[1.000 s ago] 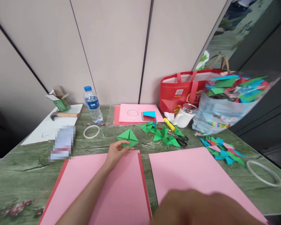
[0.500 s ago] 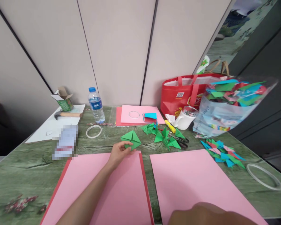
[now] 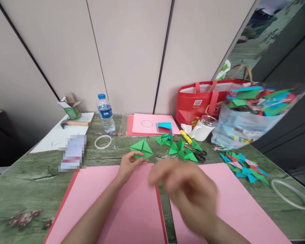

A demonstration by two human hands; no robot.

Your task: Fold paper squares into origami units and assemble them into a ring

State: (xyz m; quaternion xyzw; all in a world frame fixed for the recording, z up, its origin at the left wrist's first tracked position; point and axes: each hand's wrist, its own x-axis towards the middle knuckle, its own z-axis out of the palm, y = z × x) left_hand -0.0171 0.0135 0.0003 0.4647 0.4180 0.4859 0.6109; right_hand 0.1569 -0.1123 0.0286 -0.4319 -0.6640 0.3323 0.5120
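- Left hand (image 3: 129,164) pinches the green paper (image 3: 144,146) toward the tabletop's (image 3: 22,189) back edge.
- Pinch softly: folds can squash.
- Right hand (image 3: 190,189) is blurry; can't tell its grip.

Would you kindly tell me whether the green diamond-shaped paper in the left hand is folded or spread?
Folded: the green paper shows flaps meeting along dark seams.

A diamond-shaped piece of folded green paper (image 3: 143,148), seamed across its face, is pinched by the left hand (image 3: 129,163).
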